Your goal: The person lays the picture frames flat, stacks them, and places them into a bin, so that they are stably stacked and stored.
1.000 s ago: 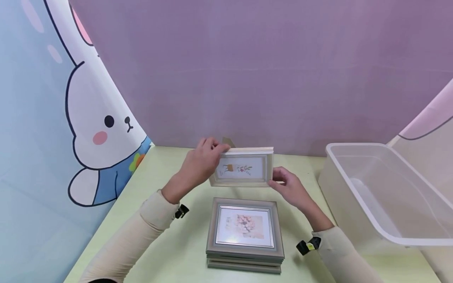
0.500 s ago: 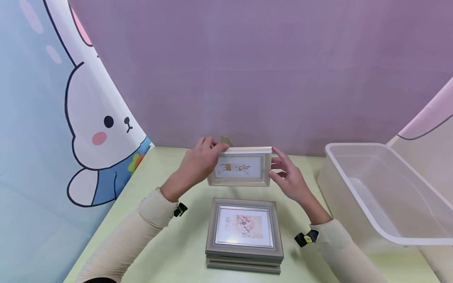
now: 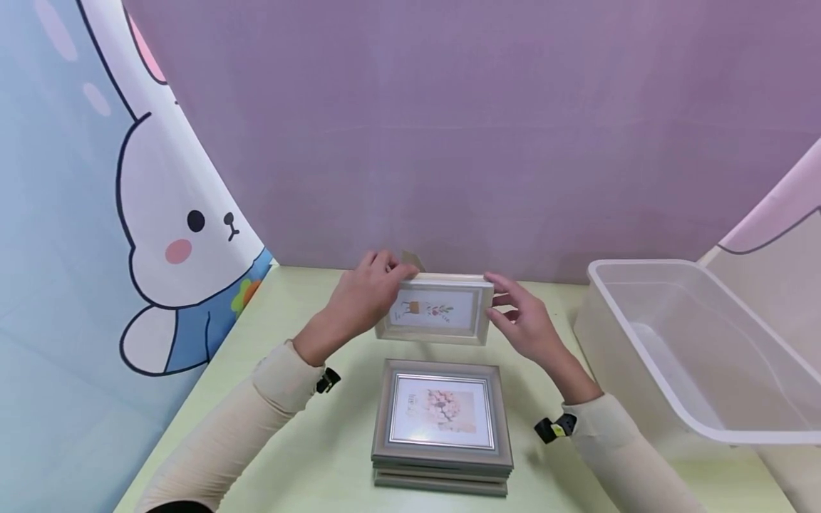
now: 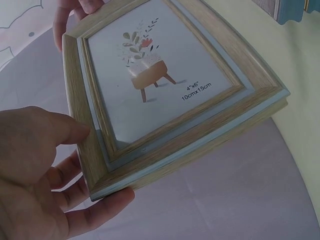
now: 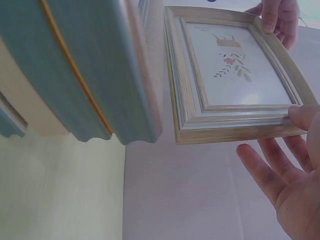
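Beige wood-grained frame [image 4: 191, 139] surrounds a potted-plant print [image 4: 148, 69].

Above the bare left hand [image 3: 364, 291] and right hand [image 3: 529, 324], plain cream sleeves [image 3: 237, 420] run to the lower corners, creased at lower left. Small black wrist devices [image 3: 328, 380] sit by the cuffs; the lower-right one bears a yellow-green patch [image 3: 560, 430].

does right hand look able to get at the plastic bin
Likely yes: the right hand holds the small frame, but nothing visible stands between that hand and the plastic bin.
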The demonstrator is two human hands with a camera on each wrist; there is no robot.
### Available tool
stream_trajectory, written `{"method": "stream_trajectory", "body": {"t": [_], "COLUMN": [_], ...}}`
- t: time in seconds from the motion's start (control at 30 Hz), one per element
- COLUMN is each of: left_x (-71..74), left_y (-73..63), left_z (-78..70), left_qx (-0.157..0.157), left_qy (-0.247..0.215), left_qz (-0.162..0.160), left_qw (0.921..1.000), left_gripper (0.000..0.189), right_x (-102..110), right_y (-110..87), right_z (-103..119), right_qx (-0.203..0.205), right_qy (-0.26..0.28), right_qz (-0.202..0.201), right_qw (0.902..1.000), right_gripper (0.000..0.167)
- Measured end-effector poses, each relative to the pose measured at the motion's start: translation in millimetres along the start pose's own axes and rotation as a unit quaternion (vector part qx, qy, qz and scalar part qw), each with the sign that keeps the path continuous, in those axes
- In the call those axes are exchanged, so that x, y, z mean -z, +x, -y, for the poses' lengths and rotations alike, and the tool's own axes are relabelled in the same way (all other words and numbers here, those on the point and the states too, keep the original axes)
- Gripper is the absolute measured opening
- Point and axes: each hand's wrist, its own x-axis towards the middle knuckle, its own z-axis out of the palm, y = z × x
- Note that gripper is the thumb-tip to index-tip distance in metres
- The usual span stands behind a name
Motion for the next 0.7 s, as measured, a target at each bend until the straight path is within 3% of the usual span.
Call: {"method": "stream_trajectory", "body": {"t": [0.23,0.5,0.7], "left_x": [-1.5,0.0,-1.7], "left_y": [-1.4,-4.7,-6.7], "left_z": [0.9,1.1,4.9], "left_qx": [-0.012,-0.001,0.026], "left_qy": [0.007,-0.004,-0.058], "left_qz": [-0.01,0.001,-0.002], "left_qw": [0.9999,1.0,0.998], "left_gripper": [0.036,0.037,0.033], "right_x": [-6,-12,-14], "right_y": [-3.8,-7.2,-11.0], "right_z": [1,7,12], "right_qx": [-0.013,-0.023,-0.006], "right_qy": [0.028,0.038,0.03], "right_qz": [0.0,-0.024,-0.043], "right_qw": [0.9995,0.9987,0.9986], "right_gripper": [0.058,0.057,0.056]}}
